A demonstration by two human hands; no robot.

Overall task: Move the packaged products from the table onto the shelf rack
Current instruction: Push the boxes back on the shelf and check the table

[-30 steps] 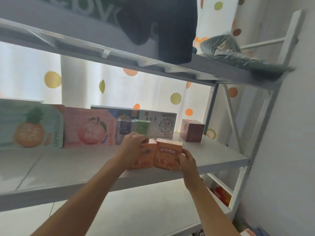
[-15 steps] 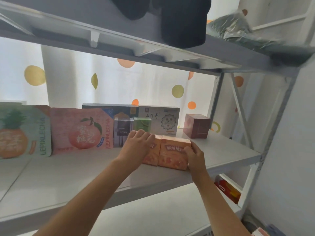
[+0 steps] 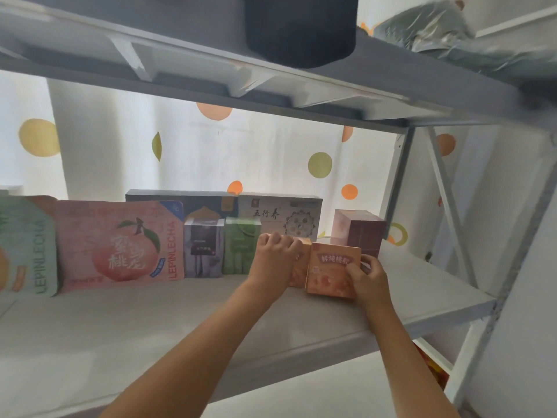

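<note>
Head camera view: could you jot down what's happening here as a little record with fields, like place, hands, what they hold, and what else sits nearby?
place: middle board of a white shelf rack, seen from below the upper board
left hand: fingers curled over the top of the left orange box
right hand: pinches the right orange box at its right edge
boxes: both stand upright on the board, side by side
behind them: peach carton, purple box, green box, maroon box

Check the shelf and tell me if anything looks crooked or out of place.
Nothing stands out. The two orange boxes stand upright on the middle shelf, held by the left hand and right hand, in front of the neat back row.
</note>
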